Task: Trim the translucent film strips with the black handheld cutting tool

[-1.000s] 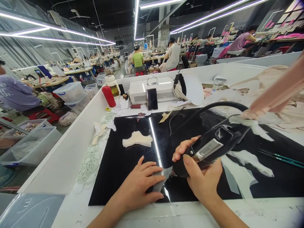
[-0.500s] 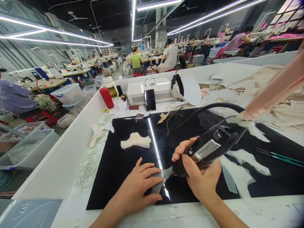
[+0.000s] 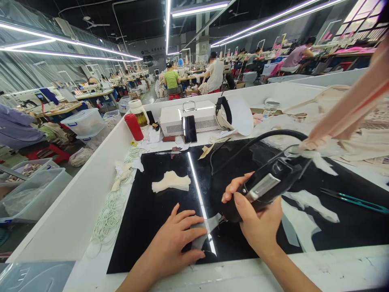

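My left hand (image 3: pixel 179 237) lies flat with its fingers spread on a thin translucent piece (image 3: pixel 199 242) on the glossy black board (image 3: pixel 130 231). My right hand (image 3: pixel 258 219) is wrapped round a black handheld tool (image 3: pixel 261 188) with a silver plate on its side and a cord at its back. The tool's small tip touches or nearly touches the right end of the translucent piece. Beyond my left hand sits a stack of cream cut pieces (image 3: pixel 171 181). White cut pieces (image 3: pixel 299 225) lie to the right of my right hand.
Teal-handled tweezers (image 3: pixel 361 202) lie at the right of the board. Behind it stand a white metal box (image 3: pixel 200 115), a phone (image 3: pixel 190 129) and a red bottle (image 3: pixel 133 126). Pale green cord (image 3: pixel 109 215) is heaped at the left. Pink cloth (image 3: pixel 349 101) hangs at the upper right.
The view has shifted slightly, moving most things a little left in the picture. The tool has tilted and drawn slightly closer to my right palm; both hands keep their hold.
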Demonstrator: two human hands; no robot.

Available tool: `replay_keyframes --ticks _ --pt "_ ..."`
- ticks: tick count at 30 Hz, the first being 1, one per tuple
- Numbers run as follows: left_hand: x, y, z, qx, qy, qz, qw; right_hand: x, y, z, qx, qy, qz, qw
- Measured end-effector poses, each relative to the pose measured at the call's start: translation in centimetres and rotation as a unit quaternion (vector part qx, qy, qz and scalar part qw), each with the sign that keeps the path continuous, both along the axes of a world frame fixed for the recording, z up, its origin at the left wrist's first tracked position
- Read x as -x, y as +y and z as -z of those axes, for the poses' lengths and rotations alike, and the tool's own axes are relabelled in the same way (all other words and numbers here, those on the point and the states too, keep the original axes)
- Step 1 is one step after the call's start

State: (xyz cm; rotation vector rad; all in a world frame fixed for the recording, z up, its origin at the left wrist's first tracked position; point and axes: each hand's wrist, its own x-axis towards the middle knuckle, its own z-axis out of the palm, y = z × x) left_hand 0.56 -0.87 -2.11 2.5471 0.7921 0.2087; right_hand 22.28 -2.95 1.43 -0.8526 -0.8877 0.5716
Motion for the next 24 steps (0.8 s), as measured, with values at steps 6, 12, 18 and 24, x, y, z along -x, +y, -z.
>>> replay_keyframes --ticks 6,12,18,24 --pt "-0.1 0.0 -0.3 0.012 0.016 -0.002 1.0 -0.9 0.3 0.2 -0.004 0.01 0.018 1.0" --pt "-0.2 0.0 -0.6 0.013 0.015 0.0 1.0 -0.8 0.3 0.2 -0.004 0.004 0.019 1.0" --pt "0.2 0.1 0.4 -0.004 -0.008 -0.021 1.0 -0.7 0.3 0.2 0.003 0.004 0.022 1.0" --pt "0.2 0.6 2.0 -0.038 -0.072 -0.153 0.985 -1.2 0.4 -0.9 0.015 -0.049 0.033 0.998"
